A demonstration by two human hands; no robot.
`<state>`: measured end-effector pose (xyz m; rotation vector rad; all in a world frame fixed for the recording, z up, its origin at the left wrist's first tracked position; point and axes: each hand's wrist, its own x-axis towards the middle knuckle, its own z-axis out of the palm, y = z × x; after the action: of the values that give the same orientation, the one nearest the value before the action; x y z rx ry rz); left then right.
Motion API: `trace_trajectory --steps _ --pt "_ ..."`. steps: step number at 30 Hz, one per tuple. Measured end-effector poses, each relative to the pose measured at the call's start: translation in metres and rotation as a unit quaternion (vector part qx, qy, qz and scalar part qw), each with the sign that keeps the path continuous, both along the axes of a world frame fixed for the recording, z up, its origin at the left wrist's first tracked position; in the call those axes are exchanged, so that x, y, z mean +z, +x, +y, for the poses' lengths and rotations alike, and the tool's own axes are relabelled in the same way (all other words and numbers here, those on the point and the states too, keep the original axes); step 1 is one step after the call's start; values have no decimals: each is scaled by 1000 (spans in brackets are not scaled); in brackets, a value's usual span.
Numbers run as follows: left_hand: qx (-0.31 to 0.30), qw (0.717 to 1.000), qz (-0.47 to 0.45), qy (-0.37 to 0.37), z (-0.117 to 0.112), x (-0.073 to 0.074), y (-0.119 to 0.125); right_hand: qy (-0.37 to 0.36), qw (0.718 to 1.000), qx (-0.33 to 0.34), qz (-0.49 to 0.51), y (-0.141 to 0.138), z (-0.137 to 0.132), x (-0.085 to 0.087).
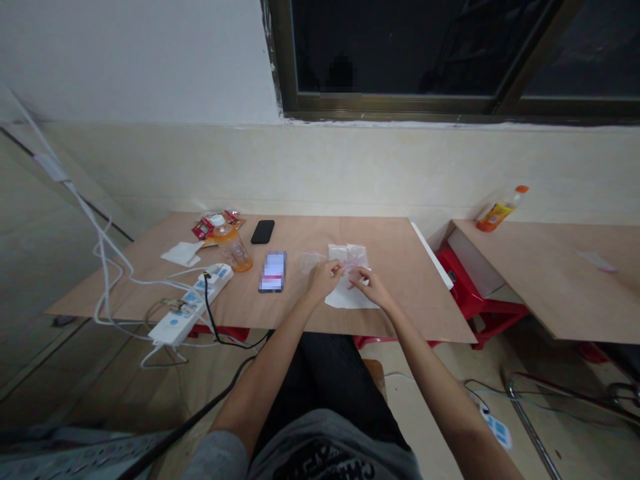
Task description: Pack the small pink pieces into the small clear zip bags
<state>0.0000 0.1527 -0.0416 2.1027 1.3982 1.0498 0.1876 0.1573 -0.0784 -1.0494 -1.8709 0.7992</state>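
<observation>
Together, left hand (323, 281) and right hand (370, 289) pinch one clear bag (349, 257) between fingers (336, 269).

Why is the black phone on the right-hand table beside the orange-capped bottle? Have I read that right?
Not quite: the head view shows the black phone on the main wooden table, not the right-hand table; the orange-capped bottle is there.

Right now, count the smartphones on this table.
2. A black smartphone lies near the far edge of the wooden table; a second smartphone, its screen blurred, lies nearer, left of the person's left hand. Others may be hidden.
</observation>
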Motion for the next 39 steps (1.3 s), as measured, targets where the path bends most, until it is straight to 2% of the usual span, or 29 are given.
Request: trace_trajectory --steps 3,7,10,13,17,21,23,26,29,32,35,39 --pt "15 997 -69 -7 5 -11 -1 -43 998 -5 38 3 6 -16" --pt "86 975 -199 -52 8 -45 -7 -67 989 -76 104 3 31 -29" --pt "124 957 -253 -67 5 -72 -14 -75 980 -118 142 -2 55 -33" --pt "152 946 -278 -70 1 -87 -19 -93 976 -132 143 -14 78 -37" --pt "154 949 -267 -68 -2 -88 -20 -106 980 -138 98 -32 102 -45" --pt "143 954 -252 -76 -4 -85 -18 -108 979 -155 79 -44 112 -53" --pt "147 955 -246 -78 -4 -85 -17 -100 977 -179 52 -47 111 -56" --pt "150 954 -246 -86 -4 -86 -17 -49 969 -240 -37 -50 105 -55" --pt "146 953 -250 -92 -3 -87 -16 6 951 -284 -123 -55 97 -49" --pt "150 953 -247 -89 -4 -86 -16 30 932 -319 -168 -59 89 -41" --pt "145 953 -250 -89 -5 -84 -16 37 932 -340 -122 -50 79 -37" --pt "144 952 -257 -87 -7 -83 -15 -7 939 -342 42 -17 57 -44"
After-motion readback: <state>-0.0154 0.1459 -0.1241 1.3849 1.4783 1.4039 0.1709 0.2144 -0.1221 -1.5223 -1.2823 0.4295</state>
